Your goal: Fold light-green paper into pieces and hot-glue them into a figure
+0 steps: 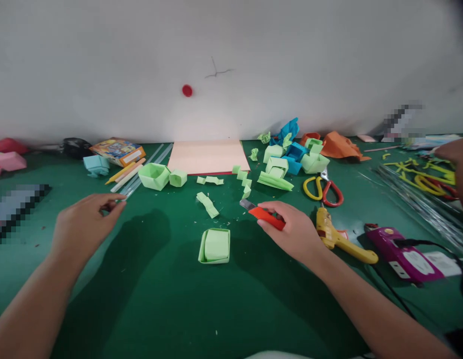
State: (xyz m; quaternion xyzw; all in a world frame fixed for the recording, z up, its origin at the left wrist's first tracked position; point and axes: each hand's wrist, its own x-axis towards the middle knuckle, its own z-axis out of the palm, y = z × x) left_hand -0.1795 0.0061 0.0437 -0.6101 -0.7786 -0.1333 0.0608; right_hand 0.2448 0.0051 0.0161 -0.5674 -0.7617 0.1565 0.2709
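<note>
Right grip (287, 227): red cutter (261, 214) inside (green box (214, 261) leftward).

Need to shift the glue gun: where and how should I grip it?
Grip the yellow glue gun by its handle, ideally from the near right: it stretches that way, while the nozzle points toward the far side. The right hand should probably set down its utility knife first.

The head camera looks forward and down over a green table (171, 314).
</note>
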